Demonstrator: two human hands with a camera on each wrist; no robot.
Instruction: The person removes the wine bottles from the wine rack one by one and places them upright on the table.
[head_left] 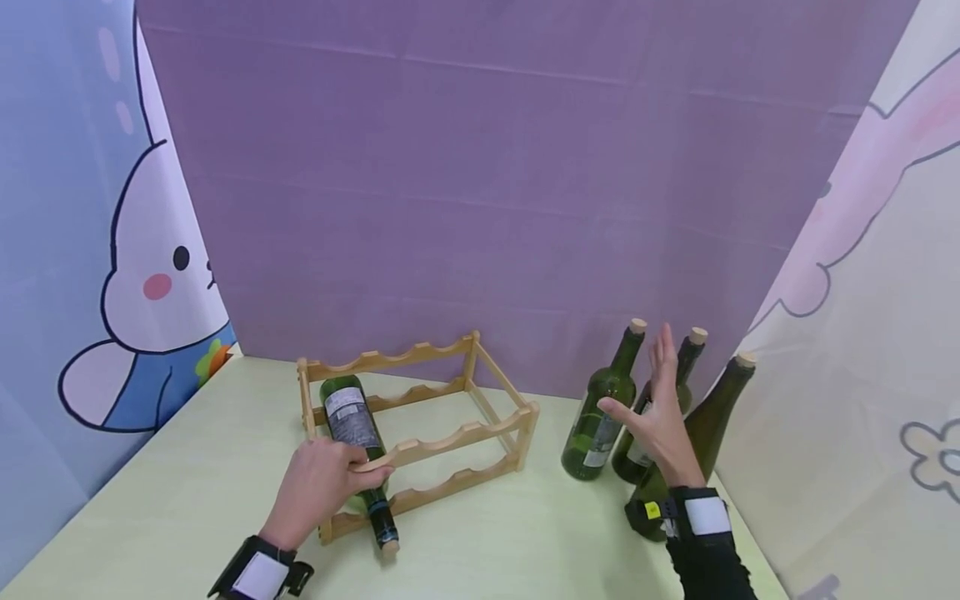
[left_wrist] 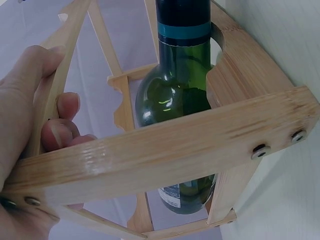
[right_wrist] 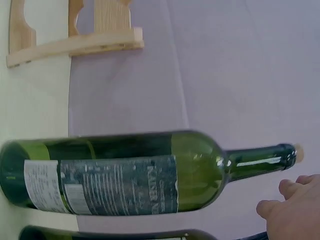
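Note:
My left hand (head_left: 318, 483) grips the upper front rail of a wooden wine rack (head_left: 465, 435) near its left end. The left wrist view shows the thumb (left_wrist: 47, 59) on one side of the rail and curled fingers (left_wrist: 67, 106) on the other. A green wine bottle (head_left: 352, 421) lies in the rack's left end, its corked neck sticking out toward me on the lower level. My right hand (head_left: 663, 433) is raised, fingers extended, among the standing bottles. Closest to its thumb stands a labelled green wine bottle (right_wrist: 120, 180); the hand is beside its neck in the right wrist view.
Behind my right hand stands another corked bottle (head_left: 686, 362), partly hidden by it. A taller green bottle (head_left: 716, 412) is at the far right, near the side wall. A purple backdrop (head_left: 510, 208) rises behind the pale table (head_left: 187, 483).

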